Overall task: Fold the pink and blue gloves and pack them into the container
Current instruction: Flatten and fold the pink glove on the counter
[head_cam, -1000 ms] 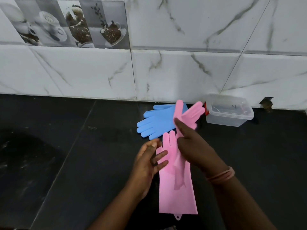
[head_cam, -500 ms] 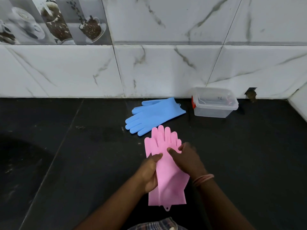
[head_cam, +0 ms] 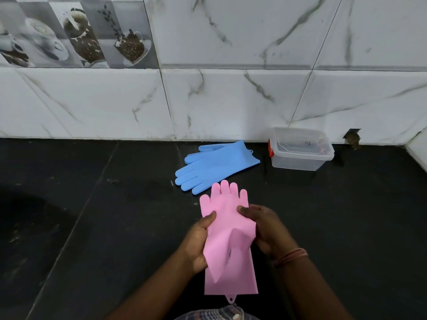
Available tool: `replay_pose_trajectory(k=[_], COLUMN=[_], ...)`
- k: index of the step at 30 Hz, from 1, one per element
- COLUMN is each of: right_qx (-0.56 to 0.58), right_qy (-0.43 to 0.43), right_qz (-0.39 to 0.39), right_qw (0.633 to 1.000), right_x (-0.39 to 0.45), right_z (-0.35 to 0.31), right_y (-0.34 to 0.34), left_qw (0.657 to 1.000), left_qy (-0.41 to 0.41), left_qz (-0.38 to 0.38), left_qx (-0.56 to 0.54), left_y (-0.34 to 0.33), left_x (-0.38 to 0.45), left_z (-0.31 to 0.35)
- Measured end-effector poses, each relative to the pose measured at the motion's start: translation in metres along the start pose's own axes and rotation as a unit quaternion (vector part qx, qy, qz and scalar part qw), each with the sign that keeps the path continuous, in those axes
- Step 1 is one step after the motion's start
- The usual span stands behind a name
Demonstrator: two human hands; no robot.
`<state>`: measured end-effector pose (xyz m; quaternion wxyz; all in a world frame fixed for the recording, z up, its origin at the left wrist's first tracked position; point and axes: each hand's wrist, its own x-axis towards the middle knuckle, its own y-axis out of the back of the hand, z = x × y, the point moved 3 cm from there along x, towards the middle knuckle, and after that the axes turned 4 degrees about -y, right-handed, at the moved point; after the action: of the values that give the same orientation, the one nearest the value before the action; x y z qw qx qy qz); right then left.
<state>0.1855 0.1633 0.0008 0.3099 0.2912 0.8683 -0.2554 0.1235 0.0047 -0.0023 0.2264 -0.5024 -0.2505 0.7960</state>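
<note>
Head view: pink gloves point(head_cam: 227, 229) stacked and held at the near middle of the black table point(head_cam: 92, 227), finger ends pointing away toward the wall, cuffs toward the body, a small hang tab at the near edge. Left hand point(head_cam: 198, 242) gripping the left edge of the stack, thumb on top, fingers point(head_cam: 200, 262) curled under and closed on the silicone. Right hand point(head_cam: 265, 229) gripping the right edge the same way, thumb pressed on the upper surface just below the glove fingers. A raised crease running down the middle of the top glove, so apparently buckled, not yet flat.

Blue gloves point(head_cam: 215, 167) lying flat farther back, just beyond the pink finger ends, close but whether touching cannot be told, cuffs pointing toward the clear plastic container point(head_cam: 300, 150). Container against the marble-tiled wall point(head_cam: 231, 100), to the right, near the blue cuffs but apart from them, lid apparently on, red clasp at its left end, inside seemingly empty.

Judged progress: early. Pink pair gathered and aligned, no fold completed. Blue pair untouched by either hand. Left to do: fold pink, fold blue, open the container, pack both.
</note>
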Motion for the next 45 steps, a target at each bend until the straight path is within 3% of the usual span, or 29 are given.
replay_pose_trajectory(k=[3, 6, 9, 11, 16, 25, 35, 41, 45], right_qx=[-0.021, -0.057, -0.106, -0.148, -0.194, -0.115, -0.136, -0.153, -0.185], right_qy=[0.091, 0.106, 0.082, 0.073, 0.08, 0.175, 0.159, 0.13, 0.129], right_qz=[0.024, 0.091, 0.155, 0.141, 0.084, 0.071, 0.087, 0.103, 0.127], right_qw=[0.995, 0.989, 0.979, 0.976, 0.974, 0.975, 0.974, 0.974, 0.966], right_x=[0.004, 0.011, 0.016, 0.019, 0.023, 0.022, 0.031, 0.036, 0.037], right_z=[-0.004, 0.014, 0.032, 0.031, 0.029, 0.027, 0.032, 0.03, 0.028], right_y=[-0.005, 0.0, 0.011, 0.011, 0.004, 0.004, 0.005, 0.005, 0.002], left_qw=[0.989, 0.955, 0.942, 0.929, 0.926, 0.9, 0.889, 0.916, 0.912], left_qy=[-0.058, -0.111, -0.124, -0.141, -0.163, -0.237, -0.217, -0.167, -0.175], left_qz=[0.063, 0.127, 0.103, 0.097, 0.124, 0.08, 0.064, 0.088, 0.1], left_qx=[0.116, 0.242, 0.294, 0.328, 0.317, 0.358, 0.399, 0.353, 0.357], left_y=[0.008, 0.021, 0.021, 0.018, 0.015, 0.001, 0.0, 0.003, 0.002], left_x=[0.008, 0.014, 0.016, 0.015, 0.017, 0.017, 0.025, 0.029, 0.028], left_z=[0.007, 0.001, -0.003, 0.003, 0.009, 0.008, 0.012, 0.022, 0.018])
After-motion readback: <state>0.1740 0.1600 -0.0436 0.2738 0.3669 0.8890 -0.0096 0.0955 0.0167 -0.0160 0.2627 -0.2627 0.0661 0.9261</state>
